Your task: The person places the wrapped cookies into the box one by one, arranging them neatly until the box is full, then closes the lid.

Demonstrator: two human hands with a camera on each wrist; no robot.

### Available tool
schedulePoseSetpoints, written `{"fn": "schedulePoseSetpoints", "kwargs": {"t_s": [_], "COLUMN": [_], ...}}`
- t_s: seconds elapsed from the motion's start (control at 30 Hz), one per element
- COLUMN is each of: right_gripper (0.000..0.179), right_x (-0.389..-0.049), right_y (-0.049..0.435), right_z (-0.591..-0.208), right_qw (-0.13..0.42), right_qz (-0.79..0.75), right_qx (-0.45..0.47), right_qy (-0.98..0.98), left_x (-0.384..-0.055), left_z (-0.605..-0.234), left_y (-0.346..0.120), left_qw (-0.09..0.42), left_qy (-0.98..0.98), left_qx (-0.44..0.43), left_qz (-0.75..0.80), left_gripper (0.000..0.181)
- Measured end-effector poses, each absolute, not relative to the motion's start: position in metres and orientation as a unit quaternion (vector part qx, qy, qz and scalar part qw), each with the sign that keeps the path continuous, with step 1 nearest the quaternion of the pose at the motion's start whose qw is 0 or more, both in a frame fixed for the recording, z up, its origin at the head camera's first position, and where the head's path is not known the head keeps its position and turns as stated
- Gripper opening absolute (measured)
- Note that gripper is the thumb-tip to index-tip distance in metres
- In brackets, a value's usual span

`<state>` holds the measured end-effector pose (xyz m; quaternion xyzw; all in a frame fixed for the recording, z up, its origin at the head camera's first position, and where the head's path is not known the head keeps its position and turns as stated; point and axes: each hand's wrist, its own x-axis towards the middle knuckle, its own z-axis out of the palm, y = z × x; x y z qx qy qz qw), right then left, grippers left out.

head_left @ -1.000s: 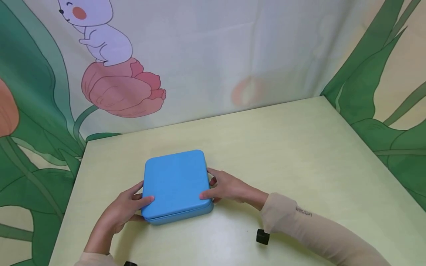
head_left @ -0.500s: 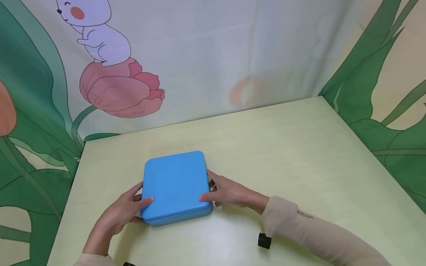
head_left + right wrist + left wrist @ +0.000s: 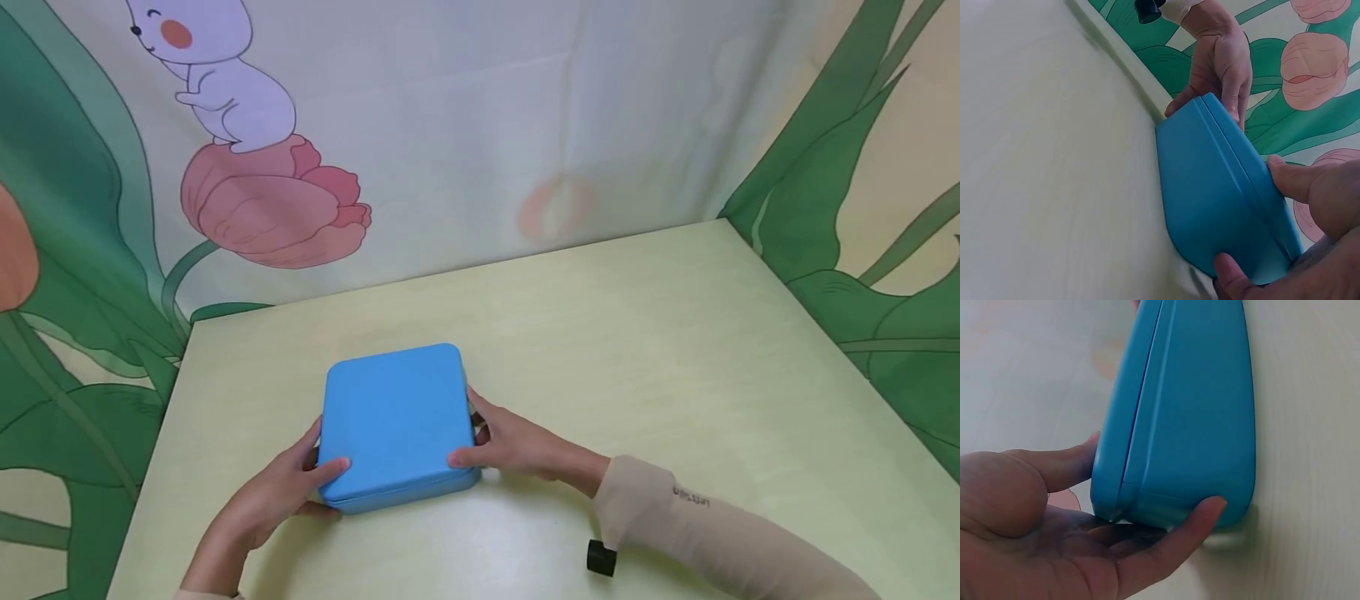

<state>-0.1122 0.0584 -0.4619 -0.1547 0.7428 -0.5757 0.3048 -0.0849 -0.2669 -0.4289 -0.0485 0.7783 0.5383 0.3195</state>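
Note:
A blue box with rounded corners and a closed lid is on the pale table, its lid seam running round the side. My left hand grips its left side, thumb on top of the lid and other fingers along the side. In the left wrist view one finger of the left hand presses the box's front corner. On the opposite side my right hand holds the box, thumb on the lid's edge. The right wrist view shows the right hand with a fingertip low on the box's side.
The table is pale yellow-green and extends to the right of the box. Behind it hangs a printed curtain with a white animal and flowers. A black piece hangs beneath the right sleeve.
Both hands keep their hold on the box. The box and hands sit slightly lower in the head view than before; the lid stays closed.

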Motion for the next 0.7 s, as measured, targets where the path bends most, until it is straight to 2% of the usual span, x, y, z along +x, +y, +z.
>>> {"fn": "schedulePoseSetpoints", "kwargs": {"t_s": [0.13,0.23,0.33,0.47,0.57,0.7], "right_gripper": [0.104,0.102,0.104,0.104,0.103,0.1], "right_x": [-0.116,-0.131,-0.156,-0.188,-0.2,-0.202], "right_y": [0.056,0.05,0.042,0.031,0.027,0.027], "right_z": [-0.456,-0.448,-0.442,-0.443,-0.447,-0.452], "right_qw": [0.294,0.264,0.218,0.201,0.209,0.196], "right_qz": [-0.544,-0.509,-0.477,-0.441,-0.419,-0.416], "right_qx": [-0.149,-0.119,-0.108,-0.145,-0.162,-0.159], "right_qy": [0.772,0.811,0.844,0.863,0.868,0.874], "left_x": [-0.084,-0.084,-0.085,-0.081,-0.076,-0.07], "left_z": [-0.429,-0.427,-0.424,-0.426,-0.432,-0.437], "left_y": [-0.266,-0.266,-0.266,-0.259,-0.248,-0.237], "left_qw": [0.316,0.314,0.318,0.318,0.287,0.231], "left_qy": [0.78,0.777,0.794,0.846,0.877,0.902], "left_qx": [-0.053,-0.049,-0.045,-0.032,-0.012,0.004], "left_qz": [0.537,0.543,0.517,0.427,0.386,0.364], "left_gripper": [0.095,0.097,0.112,0.141,0.151,0.151]}}
